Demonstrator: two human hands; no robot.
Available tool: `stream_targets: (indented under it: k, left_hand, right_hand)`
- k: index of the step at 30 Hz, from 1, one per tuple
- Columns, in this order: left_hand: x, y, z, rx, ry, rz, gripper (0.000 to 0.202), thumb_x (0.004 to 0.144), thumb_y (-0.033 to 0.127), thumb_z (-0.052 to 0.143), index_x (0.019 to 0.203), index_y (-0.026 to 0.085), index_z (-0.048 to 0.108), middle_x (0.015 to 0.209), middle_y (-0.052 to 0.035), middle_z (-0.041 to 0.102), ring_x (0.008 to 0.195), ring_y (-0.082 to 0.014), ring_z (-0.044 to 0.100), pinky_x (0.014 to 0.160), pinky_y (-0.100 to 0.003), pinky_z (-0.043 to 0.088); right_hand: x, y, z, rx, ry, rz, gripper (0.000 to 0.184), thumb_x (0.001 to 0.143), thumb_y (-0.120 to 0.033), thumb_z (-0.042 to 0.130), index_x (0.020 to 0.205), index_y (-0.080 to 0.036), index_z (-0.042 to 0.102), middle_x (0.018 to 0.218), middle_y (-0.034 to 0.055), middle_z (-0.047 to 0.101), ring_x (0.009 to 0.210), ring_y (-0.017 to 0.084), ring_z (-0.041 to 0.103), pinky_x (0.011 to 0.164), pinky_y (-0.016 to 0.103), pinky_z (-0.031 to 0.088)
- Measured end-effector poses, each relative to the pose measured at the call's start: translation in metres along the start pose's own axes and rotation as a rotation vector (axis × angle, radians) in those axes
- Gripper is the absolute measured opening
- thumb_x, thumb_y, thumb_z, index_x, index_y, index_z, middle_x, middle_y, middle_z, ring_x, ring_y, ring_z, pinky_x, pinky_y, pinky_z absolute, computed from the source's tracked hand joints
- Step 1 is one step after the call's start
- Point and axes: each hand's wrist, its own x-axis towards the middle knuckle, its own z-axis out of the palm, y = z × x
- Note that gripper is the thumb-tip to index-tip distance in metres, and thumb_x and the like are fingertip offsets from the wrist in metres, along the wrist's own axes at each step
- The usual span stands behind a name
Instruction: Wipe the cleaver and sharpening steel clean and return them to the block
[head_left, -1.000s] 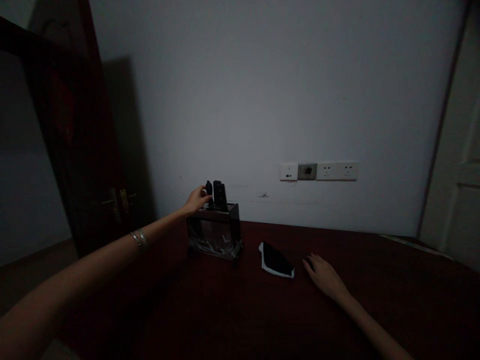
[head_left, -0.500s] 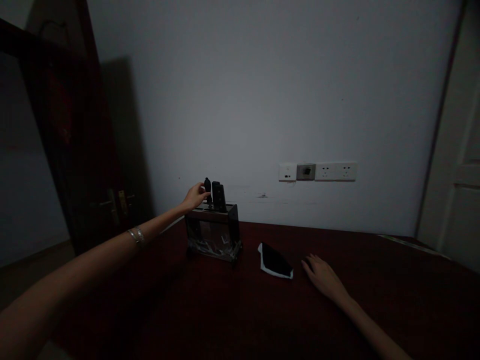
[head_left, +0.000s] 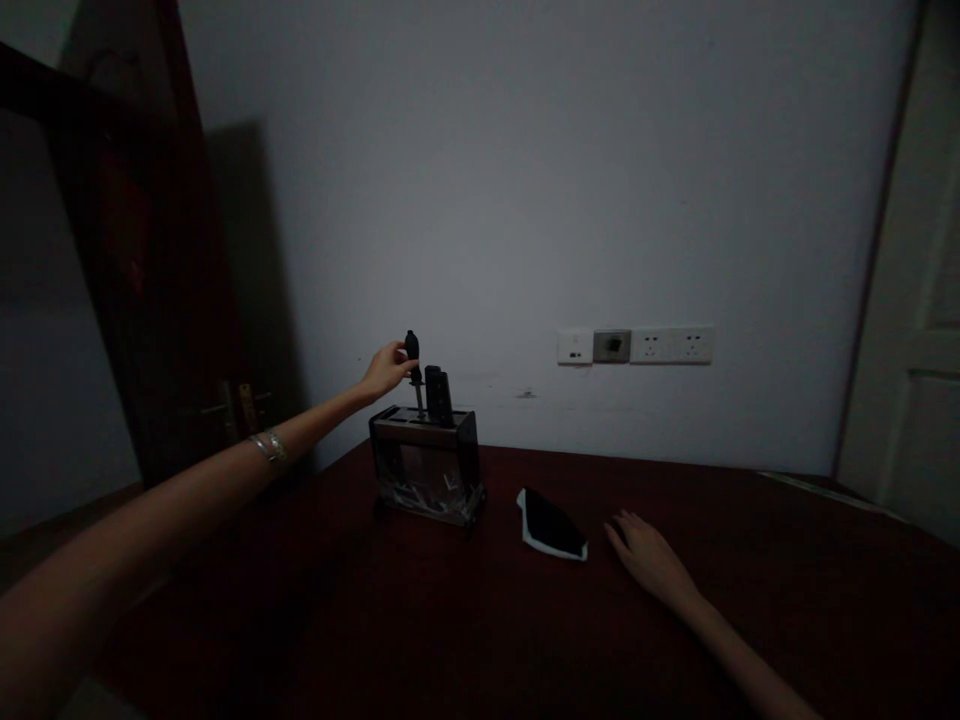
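Note:
My left hand [head_left: 388, 369] pinches the black handle of a screwdriver [head_left: 412, 352], held upright. Its metal shaft shows below the handle, and the tip goes down into the top of a toaster-like dark box [head_left: 424, 470] with a metallic top. Two flat black upright pieces [head_left: 437, 394] stick out of that same top, just right of the screwdriver; I cannot tell their kind. My right hand [head_left: 643, 552] lies flat on the table, fingers spread and holding nothing. Left of it rests a black piece with a whitish edge [head_left: 553, 524], apart from the fingers.
The dark red table [head_left: 480, 620] meets a pale wall [head_left: 480, 200] at its back. Sockets and switches [head_left: 635, 345] sit on the wall. A dark door [head_left: 150, 250] with a handle [head_left: 229, 407] stands at the left, a pale door [head_left: 907, 330] at the right.
My left hand has risen, lifting the screwdriver so that more of its metal shaft shows above the box. My right hand stays in place on the table.

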Motion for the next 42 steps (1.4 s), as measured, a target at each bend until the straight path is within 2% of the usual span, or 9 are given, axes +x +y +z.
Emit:
stream_targets:
  k: [16, 28, 36, 42]
  left_hand:
    - [0.023, 0.036, -0.018, 0.011, 0.090, 0.046, 0.025, 0.070, 0.011, 0.062, 0.094, 0.009, 0.053, 0.065, -0.0011, 0.057, 0.057, -0.0114, 0.058, 0.053, -0.024, 0.049]
    - [0.049, 0.044, -0.035, -0.003, 0.128, 0.094, 0.023, 0.070, 0.011, 0.062, 0.092, 0.009, 0.053, 0.068, -0.0033, 0.058, 0.058, -0.0126, 0.059, 0.055, -0.027, 0.051]
    - [0.066, 0.067, -0.050, 0.015, 0.173, 0.142, 0.023, 0.070, 0.010, 0.061, 0.092, 0.008, 0.053, 0.068, -0.0031, 0.057, 0.059, -0.0126, 0.058, 0.057, -0.029, 0.051]
    - [0.078, 0.085, -0.067, -0.011, 0.213, 0.126, 0.021, 0.072, 0.007, 0.060, 0.091, 0.008, 0.052, 0.068, -0.0017, 0.056, 0.059, -0.0111, 0.056, 0.061, -0.031, 0.050]
  right_hand:
    - [0.000, -0.002, -0.002, -0.009, 0.001, -0.004, 0.053, 0.086, -0.038, 0.028, 0.114, -0.002, 0.055, 0.123, 0.0203, 0.051, 0.119, 0.030, 0.042, 0.098, 0.042, 0.033]
    - [0.000, -0.003, -0.006, -0.042, -0.035, -0.010, 0.055, 0.087, -0.038, 0.026, 0.116, -0.002, 0.054, 0.124, 0.0201, 0.051, 0.120, 0.029, 0.041, 0.099, 0.042, 0.032]
    - [0.000, -0.003, -0.005, -0.019, -0.036, 0.005, 0.056, 0.086, -0.040, 0.026, 0.116, -0.002, 0.054, 0.124, 0.0204, 0.050, 0.121, 0.029, 0.040, 0.100, 0.042, 0.031]
    - [0.000, -0.004, -0.005, 0.010, -0.037, 0.018, 0.055, 0.085, -0.040, 0.028, 0.116, -0.002, 0.054, 0.124, 0.0198, 0.050, 0.121, 0.029, 0.040, 0.101, 0.042, 0.030]
